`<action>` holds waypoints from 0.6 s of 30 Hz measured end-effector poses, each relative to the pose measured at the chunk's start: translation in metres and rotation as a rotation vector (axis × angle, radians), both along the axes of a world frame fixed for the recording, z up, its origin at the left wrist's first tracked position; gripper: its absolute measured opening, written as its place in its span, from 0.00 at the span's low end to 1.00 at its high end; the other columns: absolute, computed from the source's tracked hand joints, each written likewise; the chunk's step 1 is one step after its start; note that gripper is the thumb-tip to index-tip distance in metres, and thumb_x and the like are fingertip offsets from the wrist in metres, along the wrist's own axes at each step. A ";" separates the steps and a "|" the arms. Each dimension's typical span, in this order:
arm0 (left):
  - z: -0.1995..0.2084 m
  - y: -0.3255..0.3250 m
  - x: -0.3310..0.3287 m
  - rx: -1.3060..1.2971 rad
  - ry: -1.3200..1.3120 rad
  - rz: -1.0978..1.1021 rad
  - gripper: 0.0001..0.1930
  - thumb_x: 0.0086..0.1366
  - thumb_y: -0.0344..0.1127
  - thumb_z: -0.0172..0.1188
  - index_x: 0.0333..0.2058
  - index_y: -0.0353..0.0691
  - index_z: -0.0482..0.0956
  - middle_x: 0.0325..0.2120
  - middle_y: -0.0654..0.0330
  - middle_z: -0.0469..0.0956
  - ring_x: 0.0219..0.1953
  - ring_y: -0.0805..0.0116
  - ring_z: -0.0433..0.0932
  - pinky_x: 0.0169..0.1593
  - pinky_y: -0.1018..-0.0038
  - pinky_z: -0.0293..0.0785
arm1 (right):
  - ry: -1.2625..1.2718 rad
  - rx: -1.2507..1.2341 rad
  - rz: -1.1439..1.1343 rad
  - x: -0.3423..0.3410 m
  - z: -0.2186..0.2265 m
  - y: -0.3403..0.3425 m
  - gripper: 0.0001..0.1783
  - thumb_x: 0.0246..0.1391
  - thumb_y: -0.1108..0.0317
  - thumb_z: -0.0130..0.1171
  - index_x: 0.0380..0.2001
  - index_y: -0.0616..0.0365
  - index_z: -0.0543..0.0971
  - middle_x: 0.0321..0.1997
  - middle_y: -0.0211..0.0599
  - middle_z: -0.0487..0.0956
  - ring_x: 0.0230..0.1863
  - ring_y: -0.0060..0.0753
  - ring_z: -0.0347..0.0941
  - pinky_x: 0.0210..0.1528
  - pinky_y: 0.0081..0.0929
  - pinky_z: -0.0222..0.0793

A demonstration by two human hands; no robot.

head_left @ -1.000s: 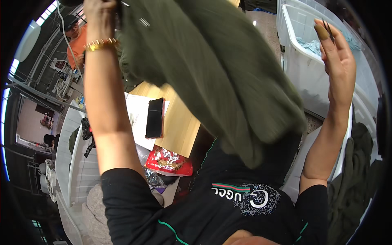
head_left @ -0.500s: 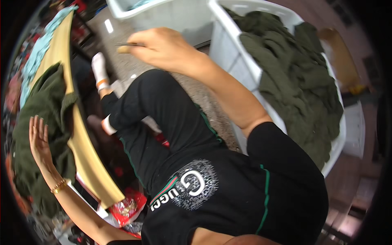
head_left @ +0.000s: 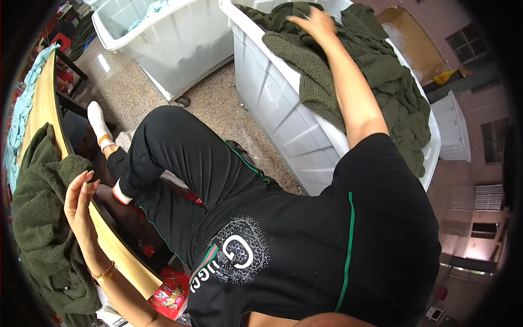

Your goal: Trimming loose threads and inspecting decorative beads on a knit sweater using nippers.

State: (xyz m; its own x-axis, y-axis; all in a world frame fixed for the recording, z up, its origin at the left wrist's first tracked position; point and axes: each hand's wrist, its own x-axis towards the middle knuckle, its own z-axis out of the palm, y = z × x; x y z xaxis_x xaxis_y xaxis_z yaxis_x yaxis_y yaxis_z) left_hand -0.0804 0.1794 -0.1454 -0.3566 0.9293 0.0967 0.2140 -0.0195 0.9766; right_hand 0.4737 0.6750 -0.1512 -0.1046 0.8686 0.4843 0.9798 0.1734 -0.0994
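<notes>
My right hand (head_left: 311,22) reaches out to my right and lies on a heap of dark olive-green knitted garments (head_left: 376,71) that fills a large white plastic bin (head_left: 294,120). The fingers (head_left: 297,19) are spread and lie flat on the knit; I cannot tell whether they have gathered any of the fabric under them. One knitted piece hangs over the near rim of the bin, just below my forearm.

My left hand (head_left: 80,192) is raised over the edge of the long yellow wooden tabletop (head_left: 46,109) on my left, the fingers straight and close together, palm open, holding nothing. A thin gold and orange bracelet (head_left: 104,271) sits on that wrist. Just beside the hand, on the tabletop, lies a crumpled dark olive-green knitted garment (head_left: 41,229) of the same kind as those in the bin; the hand is near it but I cannot tell whether it touches it. Further along the tabletop lies a pale turquoise knitted cloth (head_left: 20,109).

I am sitting, in black trousers with a green side stripe (head_left: 185,158) and a black t-shirt, between the tabletop and the bin. A second white plastic bin (head_left: 169,43) stands beyond my knees on the speckled stone floor (head_left: 125,87). A red printed packet (head_left: 170,291) lies under the tabletop edge by my left arm.
</notes>
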 end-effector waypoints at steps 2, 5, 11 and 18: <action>-0.005 -0.022 -0.011 -0.043 -0.009 0.084 0.16 0.73 0.32 0.54 0.56 0.33 0.75 0.51 0.55 0.79 0.49 0.67 0.79 0.57 0.72 0.73 | 0.084 -0.197 -0.168 0.031 -0.021 -0.027 0.57 0.31 0.26 0.70 0.55 0.64 0.76 0.59 0.63 0.74 0.63 0.56 0.69 0.57 0.46 0.71; -0.010 -0.025 -0.018 -0.033 -0.037 0.105 0.15 0.73 0.32 0.55 0.54 0.34 0.77 0.50 0.55 0.80 0.47 0.69 0.80 0.56 0.73 0.74 | 0.148 -0.401 -0.317 0.084 -0.062 -0.058 0.56 0.28 0.29 0.73 0.53 0.67 0.78 0.57 0.64 0.76 0.59 0.56 0.74 0.60 0.42 0.69; -0.012 -0.017 -0.003 -0.012 -0.068 0.061 0.15 0.73 0.32 0.54 0.55 0.33 0.76 0.50 0.55 0.79 0.48 0.68 0.80 0.56 0.72 0.74 | 0.804 -0.481 0.051 0.056 -0.032 -0.093 0.26 0.45 0.52 0.72 0.36 0.67 0.83 0.31 0.37 0.82 0.27 0.28 0.75 0.29 0.27 0.66; 0.009 0.020 0.035 0.042 -0.066 -0.050 0.14 0.72 0.30 0.55 0.53 0.32 0.77 0.47 0.56 0.81 0.45 0.70 0.80 0.53 0.75 0.74 | 1.220 -0.262 0.482 0.019 0.106 -0.098 0.29 0.50 0.52 0.69 0.50 0.63 0.82 0.36 0.40 0.84 0.29 0.25 0.80 0.26 0.24 0.69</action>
State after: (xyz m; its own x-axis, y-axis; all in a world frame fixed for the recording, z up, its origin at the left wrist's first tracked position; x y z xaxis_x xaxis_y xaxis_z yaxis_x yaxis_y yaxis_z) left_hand -0.0452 0.1999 -0.1360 -0.3170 0.9416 0.1135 0.1467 -0.0696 0.9867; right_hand 0.4923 0.5774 -0.0456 -0.0482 0.9487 0.3126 0.0882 0.3158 -0.9447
